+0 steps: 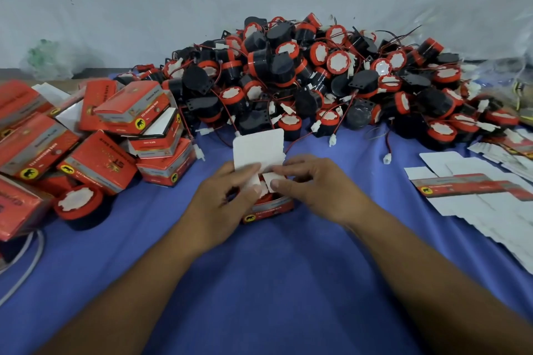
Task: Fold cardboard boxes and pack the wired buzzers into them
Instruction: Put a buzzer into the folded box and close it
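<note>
At table centre, left grip and right grip each pinch a side flap of the box. Press both flat before lowering the upright lid.

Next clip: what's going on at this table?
A person is closing a small red box on the blue cloth. The left hand and right hand each pinch a white side flap inward, while the lid flap stands open behind. Loose buzzers are heaped at the back, folded boxes lie at left and flat box blanks at right.
</note>
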